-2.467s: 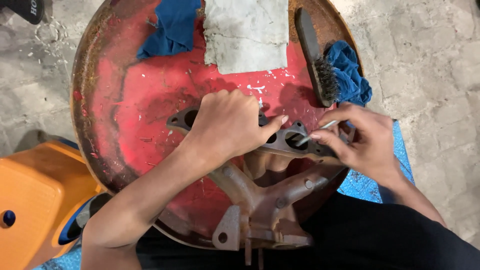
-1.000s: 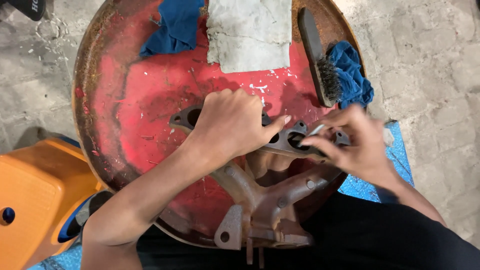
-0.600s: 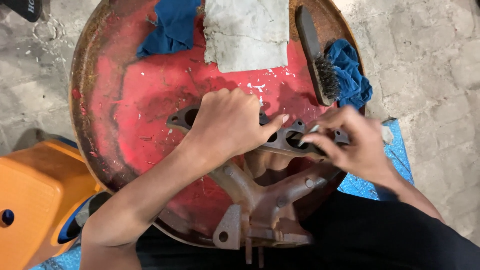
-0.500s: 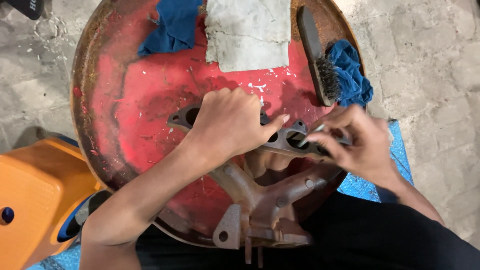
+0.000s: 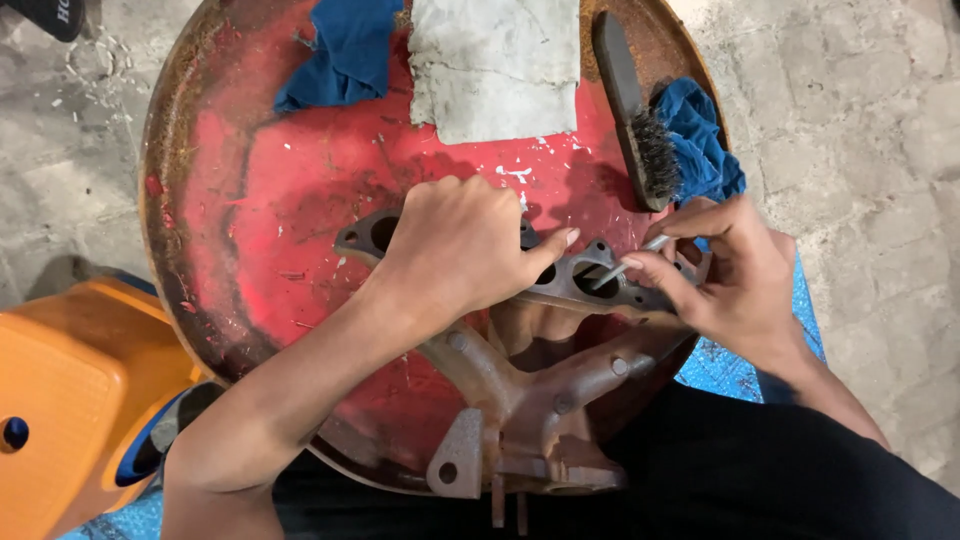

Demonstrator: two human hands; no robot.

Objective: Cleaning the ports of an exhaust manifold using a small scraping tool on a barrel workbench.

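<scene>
Rusty cast manifold [image 5: 520,400] lies on the red round counter [image 5: 260,230], flange w/ ports up top. Since a sec ago the thin metal tool [image 5: 625,265] has dipped into a port, so scraping goes on. Right hand [image 5: 735,280] fingers pinch the tool; left hand [image 5: 455,250] is clamped on the flange. Wire brush [image 5: 635,110], blue rag [image 5: 700,140] & grey cloth [image 5: 495,60] behind.

Left hand [image 5: 462,245] lay palm down, fingers curled under and knuckles raised, thumb stretched out toward the right hand. Left forearm ran from the lower left, bare, wrist straight. Right hand [image 5: 728,275] sat just beside the left thumb tip, not touching it. Its thumb and forefinger were pinched together, remaining fingers bent and stacked behind them. Right wrist was bent slightly, forearm leading off to the lower right.
</scene>
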